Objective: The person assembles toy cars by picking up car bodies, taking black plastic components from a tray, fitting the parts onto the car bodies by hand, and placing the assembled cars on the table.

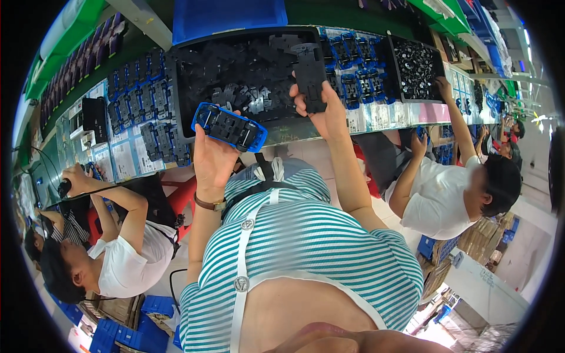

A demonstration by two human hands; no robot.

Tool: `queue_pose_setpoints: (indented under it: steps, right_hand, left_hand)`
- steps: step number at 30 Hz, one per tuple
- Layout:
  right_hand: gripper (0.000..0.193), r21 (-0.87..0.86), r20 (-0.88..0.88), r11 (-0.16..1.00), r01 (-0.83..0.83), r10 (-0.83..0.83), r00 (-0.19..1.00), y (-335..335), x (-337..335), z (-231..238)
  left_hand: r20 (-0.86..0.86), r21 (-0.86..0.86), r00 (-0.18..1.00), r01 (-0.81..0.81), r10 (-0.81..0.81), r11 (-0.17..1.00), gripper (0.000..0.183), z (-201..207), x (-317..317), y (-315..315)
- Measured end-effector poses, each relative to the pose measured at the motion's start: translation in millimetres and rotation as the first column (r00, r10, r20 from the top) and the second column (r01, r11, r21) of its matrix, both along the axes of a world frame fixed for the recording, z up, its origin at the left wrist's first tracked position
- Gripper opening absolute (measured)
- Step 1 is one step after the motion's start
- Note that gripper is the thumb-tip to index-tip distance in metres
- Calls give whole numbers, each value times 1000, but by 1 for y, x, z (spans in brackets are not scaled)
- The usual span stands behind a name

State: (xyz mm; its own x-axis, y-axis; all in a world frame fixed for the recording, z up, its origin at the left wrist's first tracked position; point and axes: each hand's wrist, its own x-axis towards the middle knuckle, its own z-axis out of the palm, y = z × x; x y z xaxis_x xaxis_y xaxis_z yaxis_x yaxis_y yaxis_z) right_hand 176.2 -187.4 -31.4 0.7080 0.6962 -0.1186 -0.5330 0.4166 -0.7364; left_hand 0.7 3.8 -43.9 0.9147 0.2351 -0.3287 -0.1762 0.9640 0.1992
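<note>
My left hand [213,162] is wrapped round a blue toy car body [228,128], its underside turned up and showing a black inside. In my right hand [331,116] is a flat black plastic plate [311,79], gripped near its lower end between thumb and fingers. The plate stands upright over the right part of a large black tray [281,129]. Loose black plastic parts [235,65] fill that tray, with some greyish ones near its front. The toy car is just in front of the tray's near edge, apart from the plate.
Rows of blue-and-black toy cars lie left [138,100] and right [357,67] of the tray. A second tray [400,88] holds small dark parts, with a co-worker's hand [444,88] at its edge. Another co-worker [129,253] sits at left. A blue bin [229,15] stands behind.
</note>
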Motion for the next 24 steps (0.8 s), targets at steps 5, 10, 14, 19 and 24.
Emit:
queue_pose_setpoints:
  steps: [5,10,14,19,24]
  right_hand:
    - [59,-39,28,998,-46,47,998,7,-14,8]
    - [64,43,-50,994,-99,101,994,17,-30,19]
    - [68,98,-63,986,-138,144,988,20,-35,17]
    - [51,-305,453,933,189,-33,891,31,-58,33]
    - [65,-162,979,672,723,199,34,42,-74,46]
  left_hand:
    - [34,55,998,47,-49,997,60,7,-4,1]
    - [10,69,999,50,-50,996,60,11,-8,4]
    - [24,89,998,61,-64,994,58,16,-10,6]
    - [6,126,999,53,-54,991,60,21,-8,5]
    - [25,158,999,27,-32,987,62,17,-14,3]
